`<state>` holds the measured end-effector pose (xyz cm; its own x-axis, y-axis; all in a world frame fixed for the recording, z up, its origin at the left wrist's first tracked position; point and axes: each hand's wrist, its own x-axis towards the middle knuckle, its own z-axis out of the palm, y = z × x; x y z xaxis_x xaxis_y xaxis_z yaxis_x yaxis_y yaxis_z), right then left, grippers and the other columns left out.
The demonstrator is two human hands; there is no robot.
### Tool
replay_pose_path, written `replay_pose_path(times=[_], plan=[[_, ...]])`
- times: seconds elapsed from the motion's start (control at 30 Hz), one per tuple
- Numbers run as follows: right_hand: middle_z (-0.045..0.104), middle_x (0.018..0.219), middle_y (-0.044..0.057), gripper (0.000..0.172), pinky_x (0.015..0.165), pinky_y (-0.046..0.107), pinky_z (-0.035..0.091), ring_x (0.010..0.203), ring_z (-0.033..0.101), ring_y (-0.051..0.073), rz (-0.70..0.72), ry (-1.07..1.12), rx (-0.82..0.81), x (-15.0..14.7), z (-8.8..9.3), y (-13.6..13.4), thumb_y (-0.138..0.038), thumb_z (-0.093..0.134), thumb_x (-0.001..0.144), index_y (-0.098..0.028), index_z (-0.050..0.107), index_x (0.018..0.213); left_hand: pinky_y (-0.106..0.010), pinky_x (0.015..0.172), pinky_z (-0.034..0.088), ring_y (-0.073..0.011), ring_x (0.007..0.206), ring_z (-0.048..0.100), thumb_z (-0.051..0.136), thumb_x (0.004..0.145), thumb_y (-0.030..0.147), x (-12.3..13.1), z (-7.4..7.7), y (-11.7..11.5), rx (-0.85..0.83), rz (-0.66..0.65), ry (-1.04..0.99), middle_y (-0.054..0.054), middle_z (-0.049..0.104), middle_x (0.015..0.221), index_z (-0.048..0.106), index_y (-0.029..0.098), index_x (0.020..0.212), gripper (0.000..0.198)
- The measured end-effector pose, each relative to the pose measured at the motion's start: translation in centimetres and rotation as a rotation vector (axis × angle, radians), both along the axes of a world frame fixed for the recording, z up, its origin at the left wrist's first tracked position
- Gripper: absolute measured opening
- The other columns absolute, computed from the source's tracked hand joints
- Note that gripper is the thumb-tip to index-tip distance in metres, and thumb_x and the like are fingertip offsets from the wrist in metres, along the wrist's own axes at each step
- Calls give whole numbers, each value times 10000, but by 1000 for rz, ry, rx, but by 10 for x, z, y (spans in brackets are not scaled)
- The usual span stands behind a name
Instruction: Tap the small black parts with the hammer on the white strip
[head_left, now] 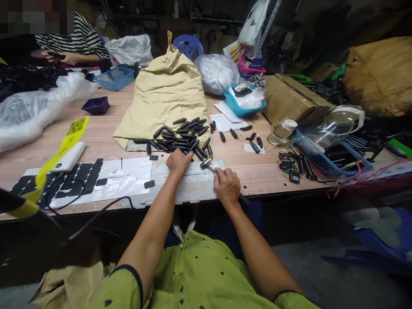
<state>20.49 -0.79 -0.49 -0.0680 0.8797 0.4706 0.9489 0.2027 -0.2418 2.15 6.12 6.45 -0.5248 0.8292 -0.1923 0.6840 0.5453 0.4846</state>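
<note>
**Wooden surface, black parts, one tool at work**

Wood makes up the long surface (96, 137), crowded at the back and sides. A tan sack (164, 90) lies in the middle, and a pile of black parts (182, 137) spills from its near edge. A white sheet (189, 182) lies at the front edge, under both hands. More loose parts (254, 143) are scattered to the right, near a blue tray (325, 159).

The left hand (178, 162) rests at the pile's near edge, fingers curled down over a part; whether its grip is closed on one I cannot tell. The right hand (227, 185) is pinched around a thin tool (208, 165), whose metal tip points toward the left hand and sits just beside it.

The step in hand looks like working one part with the tool. The next move calls for a steady left hold and a short, aimed push.

Open room is slim: the pile is just ahead, the front edge is right under the wrists, and a cable (96, 210) hangs to the left.
</note>
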Motion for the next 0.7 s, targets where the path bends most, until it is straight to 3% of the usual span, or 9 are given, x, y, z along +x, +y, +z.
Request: replay_pose_path(times=[0.1,0.3,0.47,0.7], plan=[[583,888,69,263,696,323,302,857,467,230,-1,12,-8,-1,0,0,-190,553,922,-255,723,1112,-399,766,502,-347,1009,696,654,782,432,-5,-4,-3,-11,-46,12,-148,768,1018,686,218,799,217],[578,886,71,263,693,325,304,857,464,232,-11,19,-14,-1,-1,1,-192,548,920,-252,725,1106,-348,715,480,-291,929,676,689,721,293,-32,-13,-34,10,-251,90,-64,756,932,682,246,838,126],[577,893,75,260,696,326,318,861,467,233,-4,26,-11,-1,-2,2,-201,537,925,-248,724,1100,-340,786,493,-257,950,646,700,762,281,-38,-33,-49,228,-425,81,-44,719,968,713,258,893,134],[631,880,67,303,715,313,392,841,533,223,40,78,-36,8,0,6,-196,548,916,-251,742,1141,-375,897,473,-256,1004,621,733,819,283,-36,-50,-47,349,-482,40,-46,709,999,726,248,944,130]])
